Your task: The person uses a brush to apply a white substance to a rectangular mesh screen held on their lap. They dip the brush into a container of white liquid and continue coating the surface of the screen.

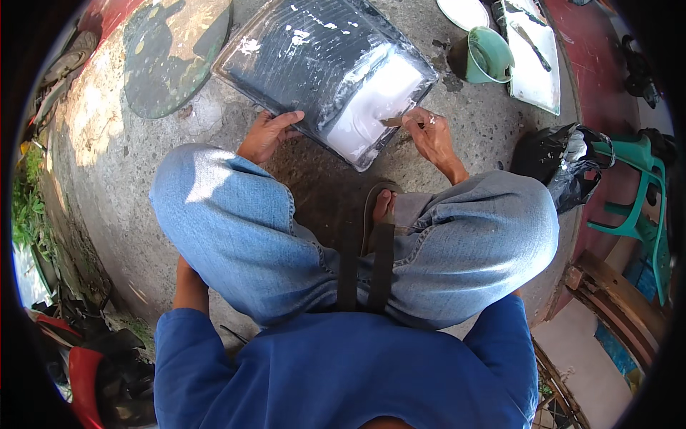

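Note:
A black paint tray [296,68] lies tilted across the ground in front of my knees, with a pool of white paint [368,118] in its near right end. My left hand [268,136] grips the tray's near left edge, thumb on top of the rim. At the right end, my right hand [433,139] is closed on a small, flat, brownish scraper [391,122] whose tip reaches over the white paint. Most of the scraper is hidden by my fingers. White smears and flecks cover parts of the tray's ribbed slope.
To the right stand a green bucket [489,57] and a white tray [539,82] with a dark-handled putty knife [532,46] on it. A white lid [463,13], black plastic bag [554,161] and green plastic chair [639,193] are nearby. A round board [168,75] lies left.

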Demonstrator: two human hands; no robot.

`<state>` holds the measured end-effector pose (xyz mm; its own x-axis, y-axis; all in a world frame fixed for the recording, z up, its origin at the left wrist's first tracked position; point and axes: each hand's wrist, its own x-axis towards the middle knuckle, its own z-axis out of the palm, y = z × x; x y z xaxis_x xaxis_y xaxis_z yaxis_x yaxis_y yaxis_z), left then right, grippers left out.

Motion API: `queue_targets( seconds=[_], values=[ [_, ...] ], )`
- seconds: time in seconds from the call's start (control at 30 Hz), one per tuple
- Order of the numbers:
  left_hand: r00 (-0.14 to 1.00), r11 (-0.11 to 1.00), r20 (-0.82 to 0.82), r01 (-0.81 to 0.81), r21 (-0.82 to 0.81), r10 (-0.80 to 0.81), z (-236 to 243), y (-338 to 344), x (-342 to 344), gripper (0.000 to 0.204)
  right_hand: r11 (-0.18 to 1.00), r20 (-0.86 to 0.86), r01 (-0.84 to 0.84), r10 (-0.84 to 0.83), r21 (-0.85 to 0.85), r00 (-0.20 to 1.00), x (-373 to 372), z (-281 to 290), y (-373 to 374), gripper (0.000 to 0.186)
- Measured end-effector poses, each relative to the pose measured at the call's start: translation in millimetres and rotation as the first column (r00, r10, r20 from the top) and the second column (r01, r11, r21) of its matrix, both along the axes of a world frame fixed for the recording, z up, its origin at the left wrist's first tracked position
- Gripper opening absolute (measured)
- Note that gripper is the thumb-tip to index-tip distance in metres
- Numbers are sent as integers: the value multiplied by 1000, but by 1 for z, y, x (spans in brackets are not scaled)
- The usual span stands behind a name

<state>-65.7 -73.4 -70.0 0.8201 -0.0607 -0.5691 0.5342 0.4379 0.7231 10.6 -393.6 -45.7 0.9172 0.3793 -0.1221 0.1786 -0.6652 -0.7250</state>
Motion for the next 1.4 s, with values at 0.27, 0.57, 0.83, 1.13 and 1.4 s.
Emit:
queue_targets(
  seconds=[0.27, 0.57, 0.83, 1.13, 1.4],
  values=[
    [999, 1000, 33, -2, -10, 3, -7, 2, -1, 29, 947, -446, 220, -96, 236, 890, -32, -28, 14, 22],
    [999, 999, 35, -1, 34, 0, -6, 0, 0, 23, 923, -495, 216, -33, 319, 869, -33, -14, 18, 22],
    [999, 1000, 51, -9, 2, 9, -9, -1, 1, 16, 997, 66, -73, 71, 36, 995, -26, 6, 11, 18],
    [998, 1000, 53, -26, -4, 26, -12, -1, 0, 18, 971, 277, -234, 240, -57, 930, -18, 18, 14, 13],
    [998, 1000, 51, -22, 8, 22, -14, 5, -2, 37, 976, 256, -216, 215, -22, 942, 1, 15, 5, 15]
  ],
)
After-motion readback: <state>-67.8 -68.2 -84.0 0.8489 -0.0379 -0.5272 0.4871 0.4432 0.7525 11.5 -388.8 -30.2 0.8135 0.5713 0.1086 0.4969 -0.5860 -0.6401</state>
